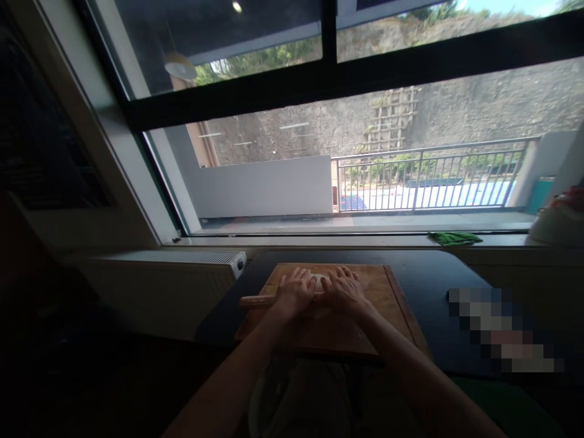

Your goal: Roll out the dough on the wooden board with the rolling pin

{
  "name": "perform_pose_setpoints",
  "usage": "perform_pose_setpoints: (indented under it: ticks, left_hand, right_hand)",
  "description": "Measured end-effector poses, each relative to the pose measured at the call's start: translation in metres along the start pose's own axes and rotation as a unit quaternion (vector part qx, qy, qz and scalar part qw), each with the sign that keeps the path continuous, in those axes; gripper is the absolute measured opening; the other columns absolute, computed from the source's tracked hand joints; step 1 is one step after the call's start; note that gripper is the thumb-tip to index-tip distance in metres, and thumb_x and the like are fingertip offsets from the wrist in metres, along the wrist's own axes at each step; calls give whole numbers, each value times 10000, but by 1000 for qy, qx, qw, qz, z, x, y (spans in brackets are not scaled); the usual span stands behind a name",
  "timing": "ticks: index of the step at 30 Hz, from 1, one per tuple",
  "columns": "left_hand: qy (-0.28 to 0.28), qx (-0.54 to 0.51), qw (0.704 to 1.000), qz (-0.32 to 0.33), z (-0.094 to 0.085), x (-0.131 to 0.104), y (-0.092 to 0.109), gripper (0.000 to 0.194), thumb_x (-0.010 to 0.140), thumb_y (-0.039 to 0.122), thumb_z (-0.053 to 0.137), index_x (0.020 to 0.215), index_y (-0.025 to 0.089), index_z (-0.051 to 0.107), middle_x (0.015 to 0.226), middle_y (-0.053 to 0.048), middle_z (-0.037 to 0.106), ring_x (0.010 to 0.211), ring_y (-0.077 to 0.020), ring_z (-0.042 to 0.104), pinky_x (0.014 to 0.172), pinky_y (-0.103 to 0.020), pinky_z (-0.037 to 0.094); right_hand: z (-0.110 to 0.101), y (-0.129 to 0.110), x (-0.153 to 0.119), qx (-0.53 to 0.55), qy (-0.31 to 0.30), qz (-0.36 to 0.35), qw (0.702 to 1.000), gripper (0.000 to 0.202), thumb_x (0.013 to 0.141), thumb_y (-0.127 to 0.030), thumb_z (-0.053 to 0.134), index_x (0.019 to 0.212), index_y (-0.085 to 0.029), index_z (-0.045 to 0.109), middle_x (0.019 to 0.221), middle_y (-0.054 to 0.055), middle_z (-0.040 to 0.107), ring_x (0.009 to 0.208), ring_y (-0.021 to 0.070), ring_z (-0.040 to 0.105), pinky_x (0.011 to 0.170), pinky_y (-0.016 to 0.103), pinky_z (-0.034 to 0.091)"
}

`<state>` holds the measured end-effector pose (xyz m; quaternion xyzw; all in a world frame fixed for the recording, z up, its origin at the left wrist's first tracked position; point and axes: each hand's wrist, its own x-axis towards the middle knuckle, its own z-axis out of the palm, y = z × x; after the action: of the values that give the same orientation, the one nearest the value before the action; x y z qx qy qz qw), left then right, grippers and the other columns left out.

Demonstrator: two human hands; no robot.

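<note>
A wooden board (376, 298) lies on the dark table, with a wooden rolling pin (256, 301) across its left part. The pin's left end sticks out past my left hand (294, 289), which lies palm down over the pin with its fingers stretched forward. Beside it on the right, my right hand (343, 287) is also palm down, fingers extended, over the board. Between the two hands shows a piece of white dough (320, 281). My palms hide the middle of the pin and part of the dough.
The dark table (424, 267) stands below a large window. A green cloth (454, 238) lies on the sill (365, 241). At the left is a white radiator (159, 292). A blurred-out object (506, 334) rests on the table's right side.
</note>
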<state>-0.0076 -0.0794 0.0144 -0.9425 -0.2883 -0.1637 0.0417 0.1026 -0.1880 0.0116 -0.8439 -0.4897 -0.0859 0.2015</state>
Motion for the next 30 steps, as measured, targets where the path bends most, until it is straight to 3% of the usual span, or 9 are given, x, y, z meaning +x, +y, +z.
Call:
perform_pose_setpoints:
  ticks: [3,6,9,11,14,19,22,26,30]
  left_hand:
    - [5,4,1000,4,2,-7,3,449,944,380,283,1248,165,532,1321,-97,517,1287,-276,365,1035,-462,288]
    - [36,-1,999,33,0,-43,6,441,953,350,260,1251,176,534,1348,-74,493,1314,-250,326,1080,-445,223]
    - [39,-28,997,66,-5,-80,5,449,961,345,237,1307,197,480,1399,-42,433,1331,-212,300,1097,-418,203]
    - [35,-41,995,84,-8,-92,1,453,963,337,225,1341,207,440,1421,-25,402,1336,-187,291,1106,-398,195]
    - [40,-29,996,74,-8,-82,-4,452,957,343,243,1337,217,452,1415,-30,411,1344,-203,277,1112,-415,171]
    - [31,-5,999,6,-4,-18,-5,420,928,358,319,1269,234,532,1313,-56,531,1324,-244,312,1099,-468,174]
    - [13,-22,999,-22,-2,7,-12,413,925,354,323,1261,235,533,1307,-52,537,1309,-235,338,1083,-461,217]
    - [16,-40,998,-37,5,-3,-40,426,951,323,236,1222,251,558,1307,-22,539,1302,-222,352,1070,-477,227]
    - [26,-4,997,-66,11,-27,-66,423,949,327,242,1211,257,566,1317,-22,529,1304,-225,346,1066,-478,226]
  right_hand:
    - [0,1,-4,1,-6,-7,1000,468,939,-442,259,1162,-177,573,1341,120,471,1287,247,323,1029,433,230]
    - [-2,1,-40,3,3,-53,999,444,946,-395,252,1167,-177,568,1347,99,475,1314,235,285,1056,415,192]
    - [-7,0,-79,8,0,-95,995,468,953,-355,224,1302,-156,465,1401,95,419,1347,217,233,1075,395,165]
    - [-8,0,-92,13,-9,-111,994,496,958,-365,199,1353,-151,409,1438,95,365,1361,215,203,1082,396,152]
    - [-7,-2,-82,9,-19,-101,995,512,951,-404,219,1348,-148,417,1438,107,362,1360,239,203,1079,427,146]
    - [-6,-3,-36,-8,1,-34,999,457,947,-417,256,1219,-176,533,1394,126,410,1310,272,284,1041,476,184]
    - [-11,-6,-38,-10,19,-71,997,388,954,-379,274,1076,-217,605,1290,102,498,1223,247,374,1008,431,240]
    - [-13,-23,-73,5,42,-147,988,237,927,-319,395,898,-238,616,964,54,583,974,204,483,900,351,328]
    - [-5,-43,-90,6,51,-178,983,172,875,-274,497,1030,-252,569,923,36,562,889,208,479,812,343,359]
